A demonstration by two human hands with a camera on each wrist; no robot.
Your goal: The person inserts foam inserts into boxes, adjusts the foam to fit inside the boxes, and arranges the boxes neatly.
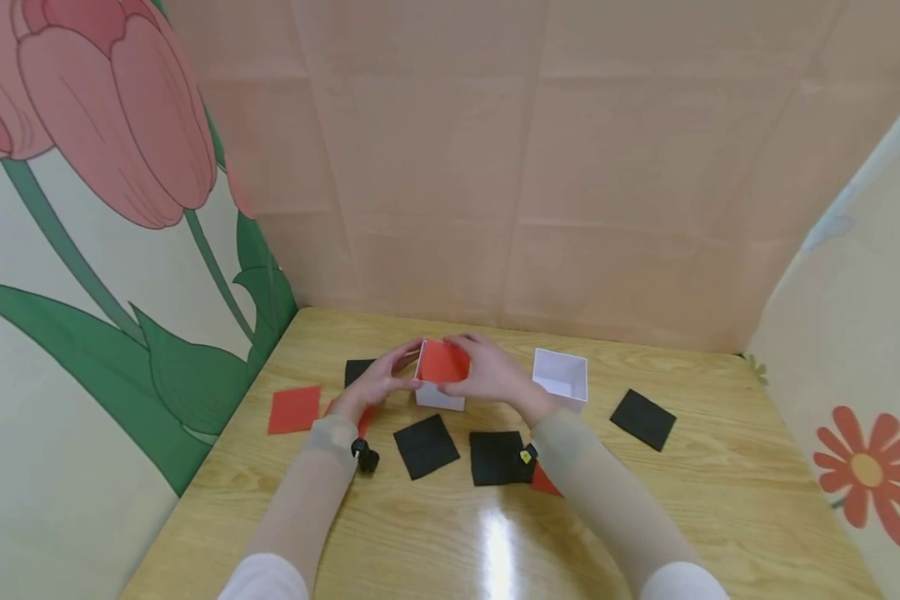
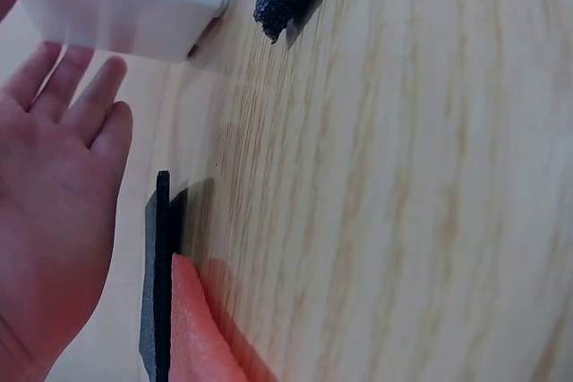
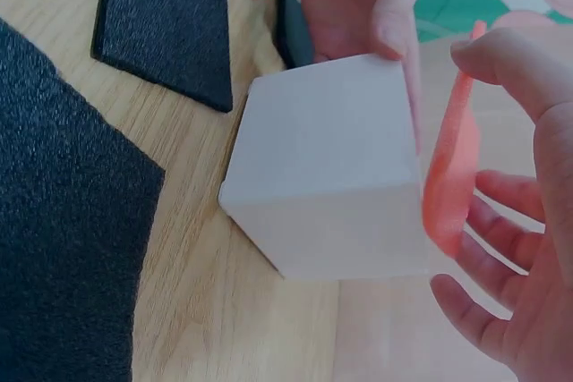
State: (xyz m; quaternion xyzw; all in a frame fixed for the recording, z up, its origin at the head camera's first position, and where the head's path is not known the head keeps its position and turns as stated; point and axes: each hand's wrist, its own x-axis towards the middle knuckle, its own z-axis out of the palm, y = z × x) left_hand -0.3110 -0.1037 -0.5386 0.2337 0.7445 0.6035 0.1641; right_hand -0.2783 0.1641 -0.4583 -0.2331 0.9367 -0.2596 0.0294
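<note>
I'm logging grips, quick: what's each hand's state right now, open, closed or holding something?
Left hand: open, thumb against a white box.
Right hand: closed, pinching a red foam square.

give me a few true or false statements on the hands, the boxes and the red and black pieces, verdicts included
1. The right hand holds a red square. True.
2. That square lies inside a box. False: it is held at the opening of a white box.
3. On the table, the piece farthest to the left is a red one. True.
4. The piece farthest to the right is also red. False: it is a black piece.
5. A second white box, farther right, has its opening facing up. True.
6. The left hand grips a black piece. False: the left hand has its thumb at the edge of the first white box.
</note>
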